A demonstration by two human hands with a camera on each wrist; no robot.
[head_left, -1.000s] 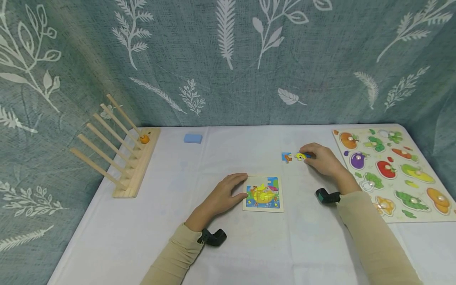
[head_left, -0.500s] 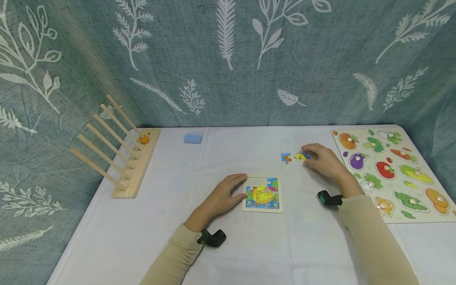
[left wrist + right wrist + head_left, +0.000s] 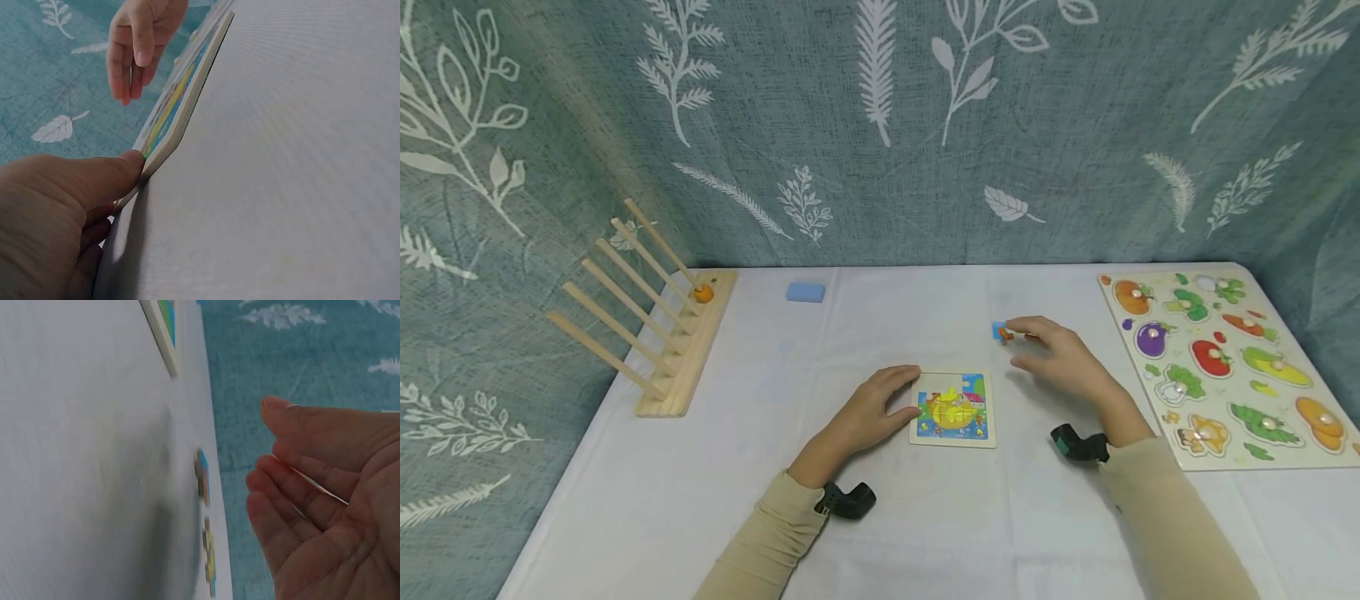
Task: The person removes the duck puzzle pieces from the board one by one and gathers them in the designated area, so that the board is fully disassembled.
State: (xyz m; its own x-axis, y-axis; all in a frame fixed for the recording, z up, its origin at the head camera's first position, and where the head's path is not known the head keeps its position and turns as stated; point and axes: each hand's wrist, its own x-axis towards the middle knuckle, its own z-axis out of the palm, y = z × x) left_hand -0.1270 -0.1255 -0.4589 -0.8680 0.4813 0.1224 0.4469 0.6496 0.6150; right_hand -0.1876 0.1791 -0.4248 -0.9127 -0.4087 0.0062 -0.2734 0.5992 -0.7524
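White cloth-covered table (image 3: 880,533): near edge cut off in head view; cloth open between tray and pieces. Right hand (image 3: 1060,358): half spread, holding nothing, clear of both pieces per right wrist view. Left hand (image 3: 868,408): relaxed, thumb touching square pale-wood puzzle tray (image 3: 958,443); fingertips partly hidden. Yellow-and-blue jigsaw piece (image 3: 210,556): mostly covered in head view, near blue-and-brown jigsaw piece (image 3: 997,331).
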